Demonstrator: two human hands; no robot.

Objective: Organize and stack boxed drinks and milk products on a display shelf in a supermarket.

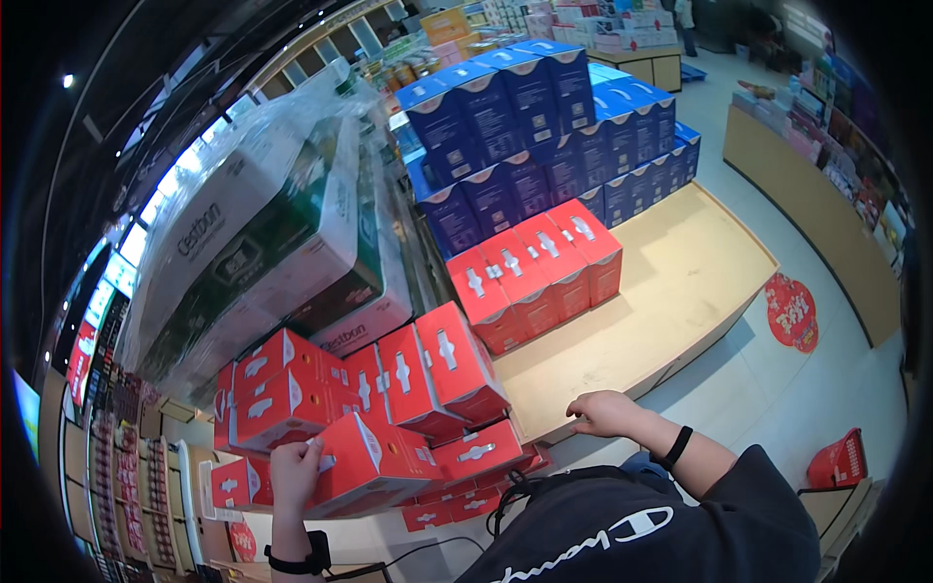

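Note:
My left hand [294, 466] grips the pale handle of a red carton [383, 459] at the near end of a pile of red cartons. My right hand [599, 414], fingers loosely curled, is over the near edge of a wooden display platform [649, 284] and holds nothing. Several red boxes with pale handles [543, 251] stand in a row on the platform, against stacked blue boxes [510, 109]. Other red boxes [455, 357] stand between that row and my left hand.
Plastic-wrapped Cestbon cartons [255, 233] are piled high at the left. Shop shelves [131, 481] line the lower left. A wooden counter [809, 218] with goods is across the aisle at right, and a red basket [838, 459] stands at the lower right. A person [685, 25] is far back.

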